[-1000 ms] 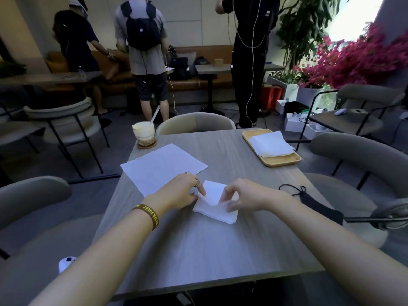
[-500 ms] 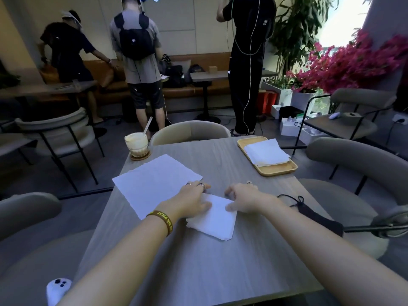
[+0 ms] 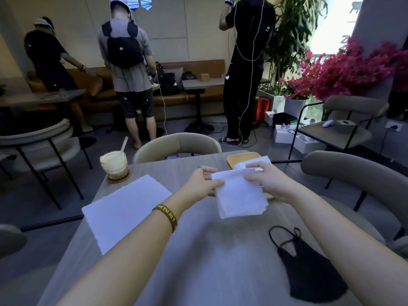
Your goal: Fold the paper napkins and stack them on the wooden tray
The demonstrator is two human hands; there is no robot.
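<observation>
A folded white napkin [image 3: 239,195] hangs in the air above the grey table [image 3: 198,261], held by both hands. My left hand [image 3: 202,183] pinches its upper left edge. My right hand [image 3: 268,181] pinches its upper right edge. Behind the napkin lies the wooden tray [image 3: 239,159] at the table's far right, with folded napkins [image 3: 254,163] on it, mostly hidden by my right hand. A large unfolded napkin [image 3: 125,208] lies flat on the left of the table.
A glass of iced drink [image 3: 113,165] with a straw stands on a coaster at the far left corner. A black face mask [image 3: 309,270] lies near right. Chairs ring the table. Three people stand beyond it.
Both hands have lifted the folded napkin off the table and carried it away from me and to the right, toward the tray. The camera has tilted up.
</observation>
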